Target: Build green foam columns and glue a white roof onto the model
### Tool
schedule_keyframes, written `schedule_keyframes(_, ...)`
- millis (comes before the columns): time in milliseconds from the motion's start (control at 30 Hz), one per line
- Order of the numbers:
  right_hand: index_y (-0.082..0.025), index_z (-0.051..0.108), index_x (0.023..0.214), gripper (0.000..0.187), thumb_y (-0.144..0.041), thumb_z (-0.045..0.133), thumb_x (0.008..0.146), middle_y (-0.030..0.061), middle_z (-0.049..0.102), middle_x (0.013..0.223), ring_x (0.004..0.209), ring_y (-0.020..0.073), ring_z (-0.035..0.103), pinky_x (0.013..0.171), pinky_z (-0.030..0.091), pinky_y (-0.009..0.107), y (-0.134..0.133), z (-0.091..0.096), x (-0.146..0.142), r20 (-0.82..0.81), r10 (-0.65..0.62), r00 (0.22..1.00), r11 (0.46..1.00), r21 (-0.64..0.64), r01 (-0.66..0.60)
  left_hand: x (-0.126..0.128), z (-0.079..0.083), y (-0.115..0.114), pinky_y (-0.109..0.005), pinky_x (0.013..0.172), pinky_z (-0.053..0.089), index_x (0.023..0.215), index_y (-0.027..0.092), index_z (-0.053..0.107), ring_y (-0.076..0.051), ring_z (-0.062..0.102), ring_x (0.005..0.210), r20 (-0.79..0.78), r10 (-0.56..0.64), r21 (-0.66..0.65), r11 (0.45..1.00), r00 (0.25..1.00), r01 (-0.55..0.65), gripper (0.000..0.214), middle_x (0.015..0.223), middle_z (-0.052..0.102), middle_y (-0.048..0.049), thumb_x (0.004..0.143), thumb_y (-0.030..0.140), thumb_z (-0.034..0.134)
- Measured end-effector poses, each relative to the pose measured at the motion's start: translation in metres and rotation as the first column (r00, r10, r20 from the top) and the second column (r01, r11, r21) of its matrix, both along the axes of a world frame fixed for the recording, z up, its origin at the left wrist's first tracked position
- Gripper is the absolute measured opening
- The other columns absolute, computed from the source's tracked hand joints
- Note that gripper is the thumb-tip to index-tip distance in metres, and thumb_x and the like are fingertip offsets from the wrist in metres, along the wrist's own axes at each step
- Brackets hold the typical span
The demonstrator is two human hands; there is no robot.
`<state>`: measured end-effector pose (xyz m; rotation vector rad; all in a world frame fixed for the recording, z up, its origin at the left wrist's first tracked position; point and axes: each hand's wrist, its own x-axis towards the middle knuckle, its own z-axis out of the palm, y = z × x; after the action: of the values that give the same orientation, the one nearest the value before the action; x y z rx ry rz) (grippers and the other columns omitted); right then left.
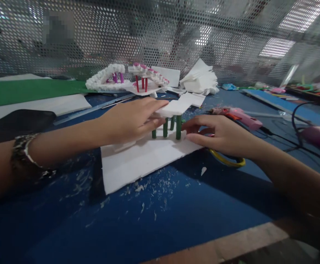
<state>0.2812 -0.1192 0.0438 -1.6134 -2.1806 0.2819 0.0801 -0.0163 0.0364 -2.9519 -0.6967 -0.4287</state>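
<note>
- Foam model (172, 110) stands in the middle of the blue desk (121, 231), with a white top and green posts (178, 127) under it, on a white board (138, 165).
- Far left, a dark flat thing (19, 123) lies by the arm with a bracelet (25, 156), and a green sheet (36, 90) lies behind it.
- Next, at the back, is a white model with purple posts (106, 79).
- The person's left hand (132, 119) has its grip closed on the edge of the white top, fingers above and thumb lower.
- Behind it is a model with red posts (146, 77).
- Little white crumbs (162, 185) lie in front of the board.
- White sheets (199, 77) sit in a pile at the back.
- The right hand (220, 135) curls near the posts; you cannot tell if its grip holds something.
- Just by that hand is a yellow loop (228, 160).
- A pink glue gun (242, 116) lies behind the right hand.
</note>
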Motion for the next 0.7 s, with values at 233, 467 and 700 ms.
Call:
schedule_keyframes(233, -0.015, 0.061, 0.087, 0.028, -0.038, 0.047, 0.080, 0.0055, 0.059, 0.088, 0.079, 0.0154, 0.055, 0.068, 0.042, 0.027, 0.002, -0.005, -0.008, -0.016, 0.063, 0.998, 0.995, -0.073, -0.064, 0.000, 0.002, -0.007, -0.028, 0.073, 0.046, 0.128, 0.017, 0.033, -0.021, 0.057, 0.093, 0.012, 0.034, 0.034, 0.999, 0.999, -0.035, 0.047, 0.115, 0.054, -0.0088, 0.088, 0.040, 0.025)
schedule_keyframes(467, -0.016, 0.061, 0.079, 0.031, -0.042, 0.044, 0.081, 0.0065, 0.053, 0.092, 0.084, 0.0170, 0.052, 0.076, 0.041, 0.030, 0.005, -0.010, -0.013, -0.094, 0.065, 0.993, 0.982, -0.169, -0.080, 0.001, 0.000, -0.012, -0.028, 0.074, 0.046, 0.129, 0.018, 0.032, -0.021, 0.054, 0.098, -0.004, 0.050, 0.048, 0.998, 0.999, -0.050, 0.047, 0.120, 0.051, -0.0082, 0.088, 0.039, 0.025)
schedule_keyframes(700, -0.020, 0.060, 0.093, 0.027, -0.040, 0.047, 0.081, 0.0050, 0.056, 0.099, 0.089, 0.0169, 0.052, 0.081, 0.040, 0.030, 0.008, -0.008, -0.012, -0.201, 0.071, 0.977, 0.952, -0.280, -0.127, 0.001, -0.003, -0.012, -0.029, 0.072, 0.046, 0.129, 0.019, 0.032, -0.022, 0.053, 0.102, 0.015, 0.023, 0.051, 0.998, 1.000, -0.024, 0.046, 0.121, 0.049, -0.0076, 0.088, 0.039, 0.027)
